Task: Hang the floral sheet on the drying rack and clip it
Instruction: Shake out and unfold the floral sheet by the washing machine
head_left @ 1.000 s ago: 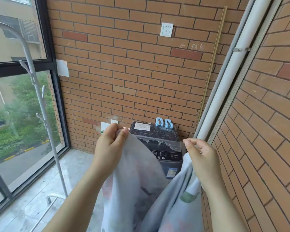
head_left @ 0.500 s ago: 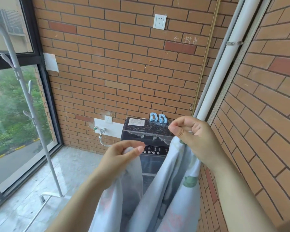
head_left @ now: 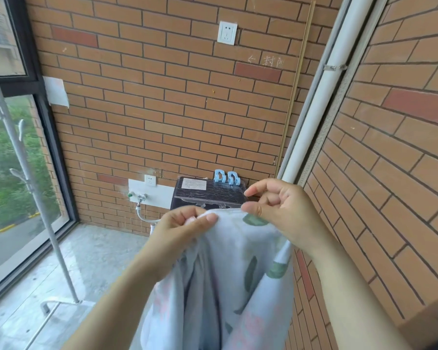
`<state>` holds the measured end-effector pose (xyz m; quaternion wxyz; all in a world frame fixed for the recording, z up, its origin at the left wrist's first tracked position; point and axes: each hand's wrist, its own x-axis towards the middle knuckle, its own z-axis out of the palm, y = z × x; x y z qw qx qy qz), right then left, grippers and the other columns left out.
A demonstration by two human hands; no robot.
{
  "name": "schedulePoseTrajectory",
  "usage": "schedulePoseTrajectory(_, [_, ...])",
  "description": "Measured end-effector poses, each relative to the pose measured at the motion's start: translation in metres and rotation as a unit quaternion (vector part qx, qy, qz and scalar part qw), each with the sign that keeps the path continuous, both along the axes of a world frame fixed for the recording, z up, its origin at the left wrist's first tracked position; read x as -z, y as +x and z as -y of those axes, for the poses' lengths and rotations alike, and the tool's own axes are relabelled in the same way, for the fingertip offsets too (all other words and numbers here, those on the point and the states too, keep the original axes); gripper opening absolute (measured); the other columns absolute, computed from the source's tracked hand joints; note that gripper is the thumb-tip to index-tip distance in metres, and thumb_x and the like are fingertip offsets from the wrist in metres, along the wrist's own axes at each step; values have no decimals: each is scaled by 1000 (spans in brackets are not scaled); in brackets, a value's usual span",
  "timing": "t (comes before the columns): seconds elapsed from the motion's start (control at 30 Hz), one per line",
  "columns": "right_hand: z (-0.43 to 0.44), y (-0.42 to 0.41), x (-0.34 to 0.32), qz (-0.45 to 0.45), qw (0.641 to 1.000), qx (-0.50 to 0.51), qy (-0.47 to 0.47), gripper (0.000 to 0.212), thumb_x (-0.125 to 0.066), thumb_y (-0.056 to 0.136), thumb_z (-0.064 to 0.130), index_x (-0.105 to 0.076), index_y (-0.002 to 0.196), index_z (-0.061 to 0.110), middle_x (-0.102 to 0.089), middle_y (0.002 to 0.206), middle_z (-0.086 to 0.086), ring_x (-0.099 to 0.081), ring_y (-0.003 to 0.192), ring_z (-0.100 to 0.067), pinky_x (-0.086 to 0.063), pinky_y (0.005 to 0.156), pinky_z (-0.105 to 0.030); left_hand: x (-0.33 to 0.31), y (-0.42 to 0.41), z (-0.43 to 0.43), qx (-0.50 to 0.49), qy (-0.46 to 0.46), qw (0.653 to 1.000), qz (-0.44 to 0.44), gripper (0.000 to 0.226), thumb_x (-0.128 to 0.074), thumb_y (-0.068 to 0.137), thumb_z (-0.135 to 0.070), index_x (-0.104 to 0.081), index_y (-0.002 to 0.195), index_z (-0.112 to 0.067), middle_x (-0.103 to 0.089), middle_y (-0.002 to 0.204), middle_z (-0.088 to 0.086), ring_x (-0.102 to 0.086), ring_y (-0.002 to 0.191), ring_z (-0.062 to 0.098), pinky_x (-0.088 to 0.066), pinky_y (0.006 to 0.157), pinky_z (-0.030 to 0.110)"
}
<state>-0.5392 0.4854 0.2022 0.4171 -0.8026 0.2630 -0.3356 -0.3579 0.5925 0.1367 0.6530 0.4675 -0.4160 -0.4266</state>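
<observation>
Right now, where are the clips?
In the head view, the two blue clips stand at the back of the washer lid, against the brick wall, just above and left of the right hand.

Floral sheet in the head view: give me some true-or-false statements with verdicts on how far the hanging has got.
1. Both the left hand and the right hand pinch the floral sheet at its top edge. True.
2. The floral sheet is draped over the drying rack. False: it hangs from the hands; the drying rack stands apart, left, by the window.
3. Two blue clips sit on the washing machine. True.
4. A clip is fastened on the sheet. False: none shows on it.
</observation>
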Motion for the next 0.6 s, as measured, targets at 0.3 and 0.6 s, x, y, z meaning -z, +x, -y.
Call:
schedulePoseTrajectory(0.3, [41,-42,48,-219,964,130,-75,19,-77,76,28,-66,70,14,-44,53,9,-40,53,-11,-31,54,-28,-22,51,-5,-274,-6,947,166,35,-76,79,-34,-56,68,-7,-34,57,-1,-32,53,13,-24,50,25])
schedulePoseTrajectory(0.6, [57,-38,48,-177,950,226,-122,46,-69,85,34,-41,49,29,-43,41,13,-37,49,-12,-25,50,-29,-15,66,-17,-349,49,877,326,42,-55,96,-21,-33,60,-15,-31,49,-7,-29,46,10,-24,46,25])
